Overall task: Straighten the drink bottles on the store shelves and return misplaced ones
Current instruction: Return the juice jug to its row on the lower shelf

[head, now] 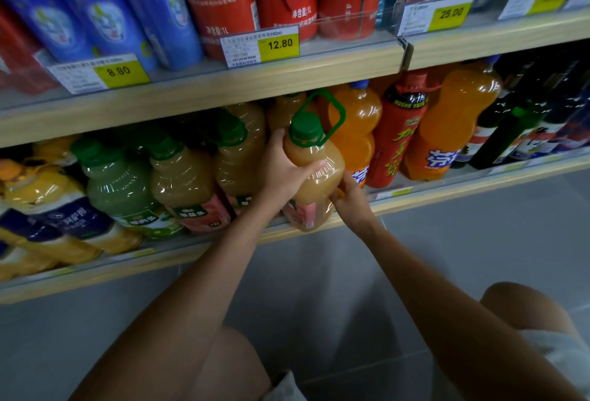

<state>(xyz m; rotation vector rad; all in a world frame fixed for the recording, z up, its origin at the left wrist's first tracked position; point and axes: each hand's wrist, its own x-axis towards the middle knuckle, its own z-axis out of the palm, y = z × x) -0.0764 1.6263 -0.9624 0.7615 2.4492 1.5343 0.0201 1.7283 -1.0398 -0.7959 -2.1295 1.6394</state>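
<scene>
A large bottle of cloudy tan juice (pixel 314 183) with a green cap and green carry loop stands at the front edge of the lower shelf (pixel 424 196), tilted slightly. My left hand (pixel 284 174) wraps around its upper body from the left, thumb across the front. My right hand (pixel 351 202) presses against its lower right side near the pink label. To its left stand matching tan juice bottles (pixel 188 190) and a green juice bottle (pixel 118 186). On its right are orange soda bottles (pixel 357 135) and a red bottle (pixel 399 138).
Yellow-labelled bottles (pixel 48 209) lie at the far left of the lower shelf, dark bottles (pixel 523 126) at the far right. The upper shelf (pixel 242 81) holds blue and red bottles behind price tags (pixel 261 46). Grey floor lies below; my knees show at the bottom.
</scene>
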